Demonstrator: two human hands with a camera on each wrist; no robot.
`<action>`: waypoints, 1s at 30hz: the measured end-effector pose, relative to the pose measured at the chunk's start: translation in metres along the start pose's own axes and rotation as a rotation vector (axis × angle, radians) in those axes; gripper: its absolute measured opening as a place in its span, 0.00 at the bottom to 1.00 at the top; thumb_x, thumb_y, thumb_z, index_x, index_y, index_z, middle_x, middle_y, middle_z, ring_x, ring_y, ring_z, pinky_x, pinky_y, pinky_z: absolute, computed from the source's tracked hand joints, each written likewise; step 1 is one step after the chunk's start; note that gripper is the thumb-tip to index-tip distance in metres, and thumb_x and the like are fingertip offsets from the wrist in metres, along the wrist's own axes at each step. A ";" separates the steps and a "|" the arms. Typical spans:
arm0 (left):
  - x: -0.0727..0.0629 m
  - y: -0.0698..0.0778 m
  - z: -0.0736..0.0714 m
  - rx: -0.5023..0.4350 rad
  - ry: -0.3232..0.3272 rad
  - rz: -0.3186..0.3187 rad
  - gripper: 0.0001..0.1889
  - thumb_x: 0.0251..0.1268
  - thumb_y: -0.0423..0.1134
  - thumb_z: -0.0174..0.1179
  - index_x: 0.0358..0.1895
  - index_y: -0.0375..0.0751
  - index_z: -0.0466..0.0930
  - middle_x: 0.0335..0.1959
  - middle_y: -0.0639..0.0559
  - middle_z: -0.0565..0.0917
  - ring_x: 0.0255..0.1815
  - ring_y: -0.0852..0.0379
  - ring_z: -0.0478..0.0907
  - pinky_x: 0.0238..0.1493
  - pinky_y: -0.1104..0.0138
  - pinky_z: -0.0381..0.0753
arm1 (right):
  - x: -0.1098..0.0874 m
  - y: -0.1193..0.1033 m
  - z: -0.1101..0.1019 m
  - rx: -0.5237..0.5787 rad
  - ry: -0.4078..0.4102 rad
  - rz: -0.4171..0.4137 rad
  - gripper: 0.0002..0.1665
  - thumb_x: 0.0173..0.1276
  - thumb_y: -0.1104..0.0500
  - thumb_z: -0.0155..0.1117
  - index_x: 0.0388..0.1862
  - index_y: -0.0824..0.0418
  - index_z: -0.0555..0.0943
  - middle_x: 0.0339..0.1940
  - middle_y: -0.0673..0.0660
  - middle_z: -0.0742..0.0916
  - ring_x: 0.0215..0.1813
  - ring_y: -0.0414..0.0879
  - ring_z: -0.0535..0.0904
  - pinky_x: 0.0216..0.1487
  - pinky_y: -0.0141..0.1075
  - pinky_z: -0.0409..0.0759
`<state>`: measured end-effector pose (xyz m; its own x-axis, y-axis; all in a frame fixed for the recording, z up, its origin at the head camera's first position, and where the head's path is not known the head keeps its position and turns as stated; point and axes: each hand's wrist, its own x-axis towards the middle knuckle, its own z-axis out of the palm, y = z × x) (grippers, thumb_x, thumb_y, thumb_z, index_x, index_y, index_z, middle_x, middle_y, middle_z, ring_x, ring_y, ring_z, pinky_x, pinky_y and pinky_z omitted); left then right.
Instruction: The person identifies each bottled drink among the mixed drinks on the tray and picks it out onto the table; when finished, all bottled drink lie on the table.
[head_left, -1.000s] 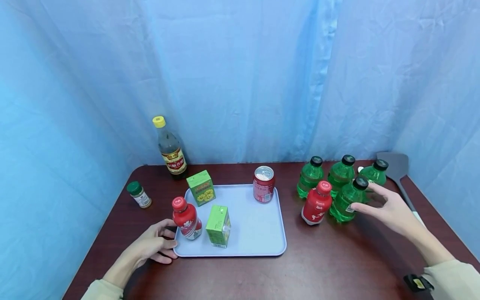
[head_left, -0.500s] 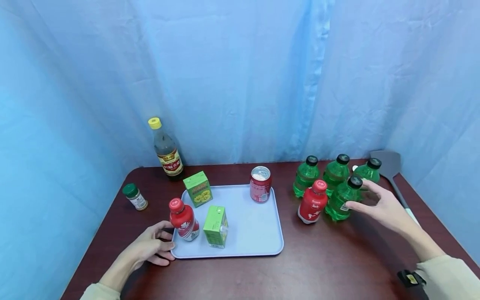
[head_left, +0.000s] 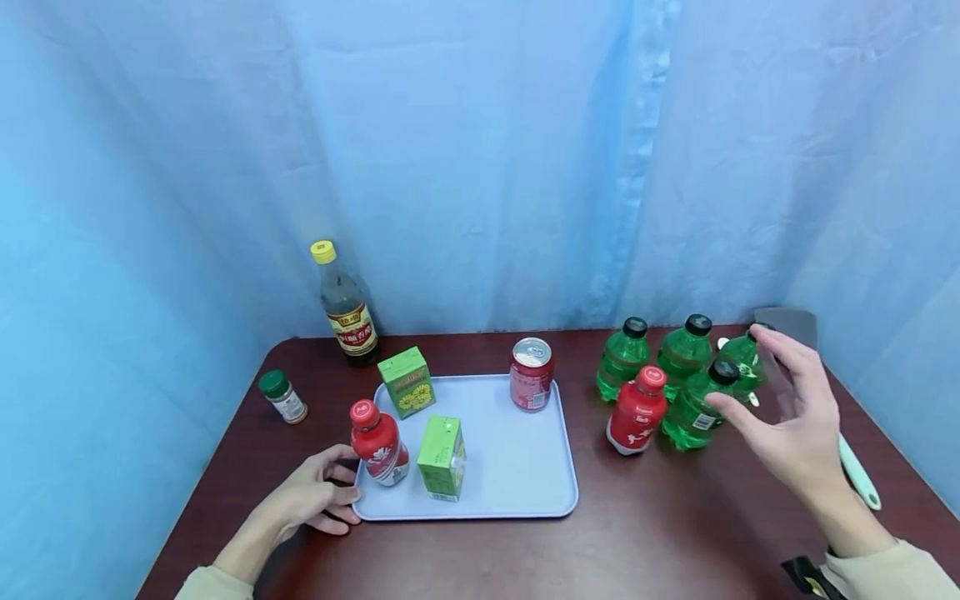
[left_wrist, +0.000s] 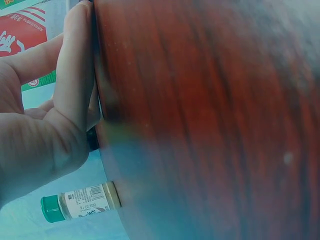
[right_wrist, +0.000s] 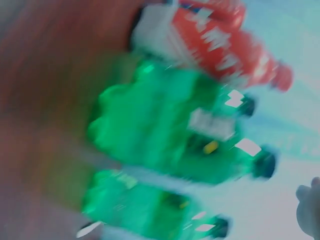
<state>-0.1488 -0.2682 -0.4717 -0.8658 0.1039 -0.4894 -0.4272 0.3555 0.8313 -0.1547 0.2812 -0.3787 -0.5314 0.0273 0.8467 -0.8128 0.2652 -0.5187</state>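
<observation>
My right hand (head_left: 798,417) is spread, thumb and fingers apart, just right of the nearest green soda bottle (head_left: 699,408); nothing is in it. Another green bottle (head_left: 742,364) is partly covered by the fingers. In the right wrist view that green bottle (right_wrist: 165,125) is blurred beside a red bottle (right_wrist: 220,47). My left hand (head_left: 311,496) rests on the table with loose fingers touching the left edge of the white tray (head_left: 517,467). On the tray stand a red bottle (head_left: 380,446), two green drink cartons (head_left: 441,462) and a red can (head_left: 531,379).
Two more green bottles (head_left: 622,362) and a red bottle (head_left: 636,415) stand right of the tray. A spatula (head_left: 858,475) lies at the far right. A sauce bottle (head_left: 352,329) and a green-capped spice jar (head_left: 285,400) stand on the left.
My right hand has come off the nearest green bottle, moving right and spreading wider; the bottle stays among the others. The left hand keeps its place by the tray.
</observation>
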 end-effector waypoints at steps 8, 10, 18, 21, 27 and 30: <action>0.001 -0.002 0.001 -0.004 -0.007 -0.004 0.33 0.63 0.30 0.67 0.70 0.35 0.63 0.50 0.35 0.76 0.30 0.42 0.86 0.30 0.51 0.88 | 0.018 -0.028 0.040 0.279 -0.077 -0.112 0.53 0.52 0.64 0.83 0.68 0.85 0.63 0.67 0.78 0.70 0.71 0.61 0.66 0.71 0.41 0.71; 0.001 -0.002 0.000 -0.005 -0.012 -0.002 0.33 0.63 0.30 0.67 0.70 0.35 0.63 0.50 0.35 0.76 0.30 0.42 0.86 0.30 0.51 0.88 | 0.022 -0.031 0.052 0.298 -0.109 -0.123 0.54 0.53 0.63 0.83 0.69 0.85 0.61 0.67 0.78 0.69 0.72 0.61 0.65 0.69 0.40 0.72; 0.000 0.001 -0.002 -0.009 -0.022 -0.001 0.33 0.64 0.30 0.67 0.71 0.35 0.62 0.51 0.35 0.76 0.31 0.42 0.86 0.31 0.51 0.88 | 0.030 -0.046 0.104 0.336 -0.303 -0.123 0.60 0.57 0.57 0.81 0.75 0.80 0.54 0.72 0.71 0.68 0.74 0.59 0.64 0.70 0.42 0.72; 0.000 0.003 -0.002 -0.010 -0.024 0.002 0.33 0.64 0.30 0.66 0.71 0.35 0.62 0.51 0.35 0.76 0.31 0.42 0.86 0.31 0.51 0.88 | 0.032 -0.050 0.123 0.338 -0.370 -0.121 0.59 0.59 0.55 0.79 0.75 0.79 0.54 0.71 0.70 0.70 0.73 0.57 0.66 0.68 0.44 0.74; -0.001 0.005 -0.001 -0.008 -0.028 -0.002 0.33 0.65 0.30 0.66 0.71 0.35 0.62 0.51 0.35 0.76 0.30 0.43 0.86 0.30 0.51 0.88 | 0.028 -0.041 0.160 0.330 -0.472 -0.053 0.61 0.54 0.53 0.82 0.76 0.75 0.56 0.71 0.67 0.70 0.73 0.55 0.67 0.63 0.51 0.78; -0.003 0.004 0.000 -0.008 -0.032 -0.006 0.33 0.65 0.29 0.66 0.71 0.34 0.62 0.51 0.34 0.76 0.30 0.43 0.86 0.31 0.51 0.88 | 0.021 -0.035 0.178 0.331 -0.530 0.005 0.64 0.50 0.59 0.85 0.78 0.69 0.56 0.73 0.64 0.69 0.74 0.56 0.66 0.62 0.53 0.78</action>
<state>-0.1484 -0.2669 -0.4668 -0.8544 0.1313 -0.5027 -0.4348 0.3492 0.8301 -0.1803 0.1012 -0.3636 -0.5124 -0.4767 0.7143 -0.7960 -0.0486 -0.6034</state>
